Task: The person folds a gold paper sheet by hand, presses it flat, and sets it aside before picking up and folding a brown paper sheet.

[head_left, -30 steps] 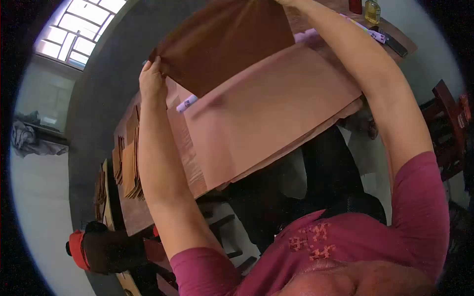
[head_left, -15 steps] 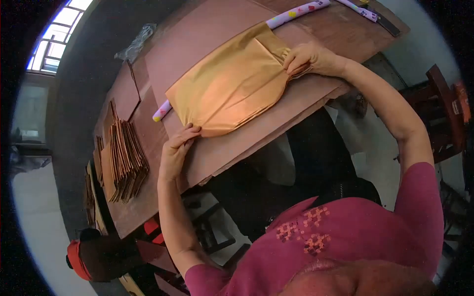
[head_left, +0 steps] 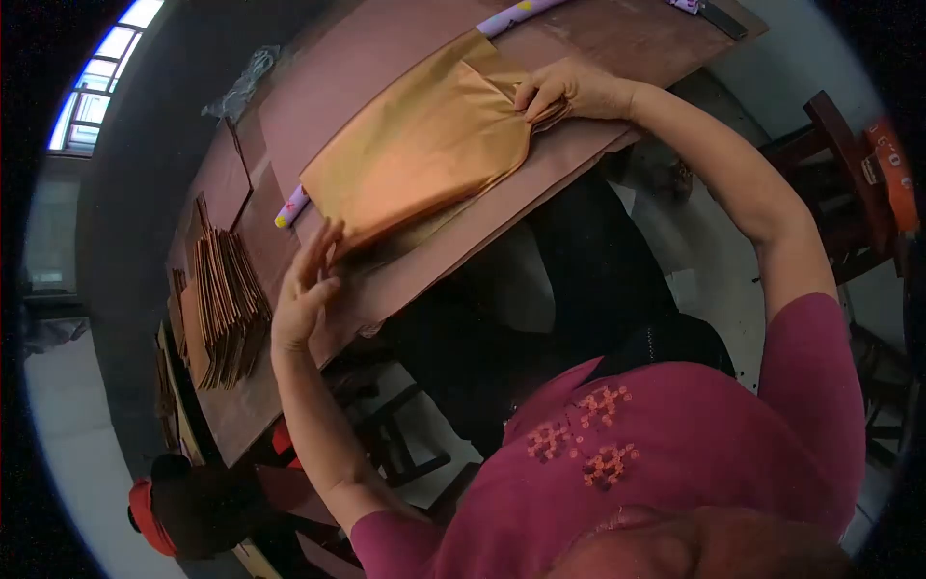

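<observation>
A shiny gold sheet (head_left: 415, 145), in several layers along its near edge, lies over a lilac patterned roll (head_left: 293, 206) whose two ends stick out from under it. My right hand (head_left: 584, 89) is closed on the bunched right end of the gold sheet, fingers and thumb pinching the gathers. At the opposite corner my left hand (head_left: 307, 294) has its fingers stretched out and its thumb apart, the fingertips right by the sheet's left edge. The near edge bows up a little over the brown board below.
Large brown boards (head_left: 434, 275) are layered on the table under the work. To the left stands a fanned stack of folded brown pieces (head_left: 227, 299). Crumpled clear plastic (head_left: 246, 82) lies at the far left edge. A dark flat tool (head_left: 723, 19) rests at the far right corner.
My left hand has let go of the sheet's left corner and opened, drawing slightly down and left. My right hand keeps its pinch. The whole view has shifted a little.
</observation>
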Demonstrator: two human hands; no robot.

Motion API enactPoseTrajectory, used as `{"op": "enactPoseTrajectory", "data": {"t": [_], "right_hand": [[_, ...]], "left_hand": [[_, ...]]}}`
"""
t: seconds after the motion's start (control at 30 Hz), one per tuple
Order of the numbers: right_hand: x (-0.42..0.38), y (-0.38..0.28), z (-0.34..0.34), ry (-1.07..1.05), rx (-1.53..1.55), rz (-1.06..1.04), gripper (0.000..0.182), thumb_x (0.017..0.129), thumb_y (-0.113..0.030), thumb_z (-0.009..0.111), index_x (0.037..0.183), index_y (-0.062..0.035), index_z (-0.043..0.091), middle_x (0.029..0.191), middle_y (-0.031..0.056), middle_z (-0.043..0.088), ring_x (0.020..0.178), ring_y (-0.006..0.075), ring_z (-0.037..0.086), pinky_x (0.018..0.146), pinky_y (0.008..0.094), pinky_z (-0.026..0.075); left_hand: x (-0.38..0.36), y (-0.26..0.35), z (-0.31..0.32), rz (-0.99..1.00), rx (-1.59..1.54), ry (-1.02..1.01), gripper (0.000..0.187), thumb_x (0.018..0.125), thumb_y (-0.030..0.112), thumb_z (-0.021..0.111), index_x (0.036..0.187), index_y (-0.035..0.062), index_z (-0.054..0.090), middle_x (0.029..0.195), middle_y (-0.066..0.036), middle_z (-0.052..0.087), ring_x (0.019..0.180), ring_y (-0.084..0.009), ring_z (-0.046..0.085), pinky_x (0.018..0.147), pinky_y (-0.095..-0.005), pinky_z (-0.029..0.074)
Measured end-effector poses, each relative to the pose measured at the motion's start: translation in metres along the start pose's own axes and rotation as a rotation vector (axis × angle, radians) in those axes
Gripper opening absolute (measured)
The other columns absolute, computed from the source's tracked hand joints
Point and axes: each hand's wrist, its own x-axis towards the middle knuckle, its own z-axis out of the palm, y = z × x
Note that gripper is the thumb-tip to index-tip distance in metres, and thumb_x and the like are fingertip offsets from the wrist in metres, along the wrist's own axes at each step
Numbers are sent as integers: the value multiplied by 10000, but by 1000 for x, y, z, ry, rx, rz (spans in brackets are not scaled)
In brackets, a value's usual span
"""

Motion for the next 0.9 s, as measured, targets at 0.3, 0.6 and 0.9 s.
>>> {"op": "enactPoseTrajectory", "data": {"t": [0.3, 0.6, 0.9], "right_hand": [[-1, -15, -4, 4, 53, 162, 156, 803, -35, 755, 958, -55, 760, 1073, 76, 718, 998, 217, 680, 856, 300, 526], [-2, -19, -32, -94, 92, 195, 323, 777, 46, 685, 1088, -32, 721, 1133, 112, 709, 1059, 229, 670, 940, 327, 519], [46, 91, -81, 59, -855, 286, 362, 888, -43, 547, 1246, -36, 604, 1273, 131, 584, 1173, 276, 570, 1002, 377, 452]], "left_hand": [[117, 47, 61, 285, 916, -102, 505, 1034, 290, 449, 1496, 88, 413, 1512, -187, 422, 1440, -341, 339, 1192, -452, 222], [146, -2, 109, 246, 1301, -92, 566, 1021, 481, 373, 1544, 266, 334, 1630, -109, 228, 1492, -332, 223, 1174, -605, 147], [147, -2, 108, 295, 1284, -77, 676, 952, 612, 451, 1525, 261, 383, 1623, -115, 251, 1484, -358, 233, 1170, -600, 156]]}}
